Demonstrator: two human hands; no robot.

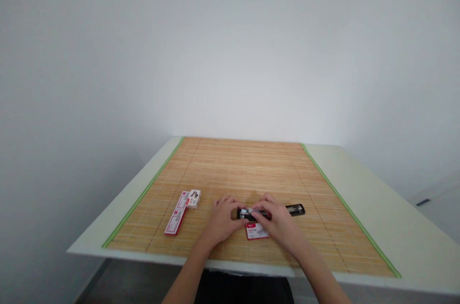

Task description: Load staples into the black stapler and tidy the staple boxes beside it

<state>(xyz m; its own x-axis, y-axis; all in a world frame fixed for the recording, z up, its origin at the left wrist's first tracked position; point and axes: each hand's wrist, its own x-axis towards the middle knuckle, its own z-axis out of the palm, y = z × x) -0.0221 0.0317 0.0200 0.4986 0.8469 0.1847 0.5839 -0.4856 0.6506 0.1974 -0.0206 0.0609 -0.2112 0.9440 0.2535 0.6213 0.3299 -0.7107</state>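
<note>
A black stapler (296, 209) lies folded open and flat on the bamboo mat, with silvery metal parts showing at both ends. My left hand (224, 218) closes its fingers and thumb around the stapler's left end. Over the middle of it, my right hand (275, 218) pinches thumb and fingertips together on a small silvery piece at the stapler's metal channel. That piece is too small to make out clearly, and the right hand hides part of the stapler. Just below, partly covered by the right hand, lies a red-and-white small box (257, 231).
On the mat (244, 165) to the left lie red-and-white flat boxes (177, 218) end to end, touching a small white box (193, 198) with a dark picture. The mat has green edges and covers much of a white table (362, 198). A pale wall (237, 55) stands behind.
</note>
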